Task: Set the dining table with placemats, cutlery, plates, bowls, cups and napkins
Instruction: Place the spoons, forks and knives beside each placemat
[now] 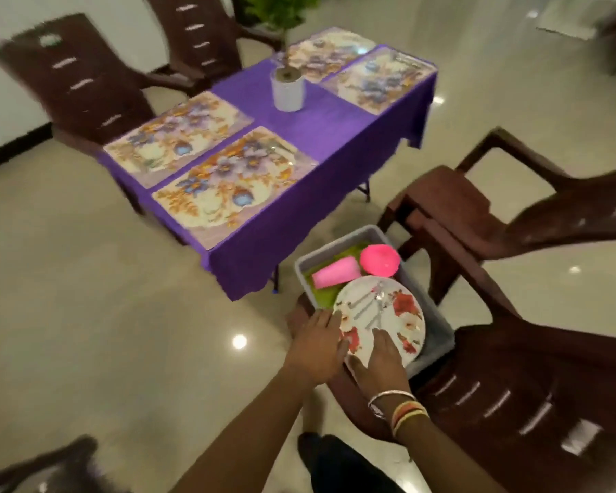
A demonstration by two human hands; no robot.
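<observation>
Left: brown moulded plastic chair [75,76] with slotted back is standing by the desk [299,144]. Desk is wearing a purple cloth with a scalloped hem. Four rectangular glossy floral placemats [228,183] are lying flat on it, two at each end. A white cylindrical pot [288,88] with a plant is standing between the pairs.

Right of the desk, a grey plastic bin [338,243] is sitting on a chair seat. Inside, a pink cup [336,275] is lying on its side beside a pink bowl [379,259], mouth down, over a green layer [322,297] too blurred to name.

A round white plate [402,314] with red flower print is tilting across the bin's near end, metal cutlery [374,309] lying on it.

Left hand [317,345] is touching the plate's left rim, back up; can't tell whether its fingers are gripping.

Right hand [377,364] is resting on the plate's near part, fingers straight, not curled round anything, bangles [399,407] on the wrist.

More brown chairs [459,208] are standing right of the bin, on glossy pale floor.
</observation>
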